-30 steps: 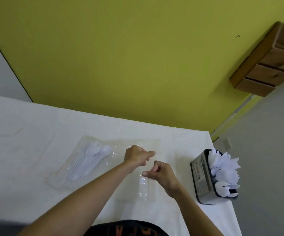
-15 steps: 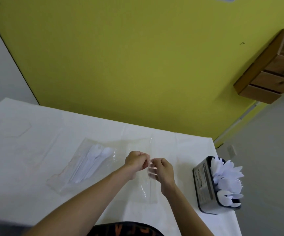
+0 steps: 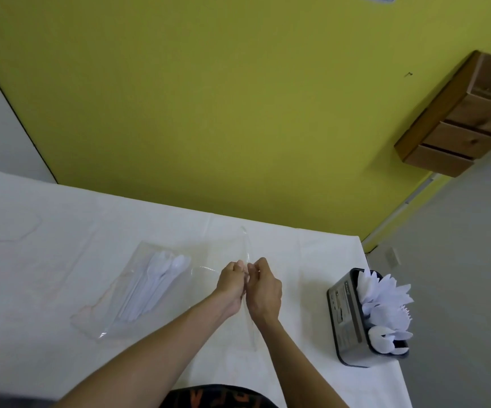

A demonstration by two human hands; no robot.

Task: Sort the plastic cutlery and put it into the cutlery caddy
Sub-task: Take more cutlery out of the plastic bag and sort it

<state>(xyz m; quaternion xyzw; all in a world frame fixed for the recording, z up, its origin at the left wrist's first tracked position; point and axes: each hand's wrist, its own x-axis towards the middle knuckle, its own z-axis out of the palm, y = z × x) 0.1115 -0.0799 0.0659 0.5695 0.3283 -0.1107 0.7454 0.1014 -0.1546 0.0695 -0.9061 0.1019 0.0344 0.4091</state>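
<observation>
- Clear plastic of the bag [image 3: 206,260] almost lost against the white table [image 3: 47,260]; outline readable only from glints, left of the cutlery caddy [image 3: 345,316].
- Left hand [image 3: 232,282] and right hand [image 3: 263,290] knuckle to knuckle, left of the caddy, fingers curled, each pinching a raised fold of the bag; fingertips mostly hidden behind the hands.
- White plastic cutlery [image 3: 156,281] inside the bag, farther left of the caddy, overlapping; some spoon bowls discernible, the rest too blurred to tell by type.
- Caddy dark, near the table's right corner, label unreadable; sorted cutlery [image 3: 385,304] standing in it, compartments impossible to separate.
- Dark patterned garment [image 3: 217,397], below-left of the caddy, cut by the bottom edge.
- Yellow wall [image 3: 209,98] beyond the caddy; wooden drawers [image 3: 468,119] above it, cropped at the right edge.
</observation>
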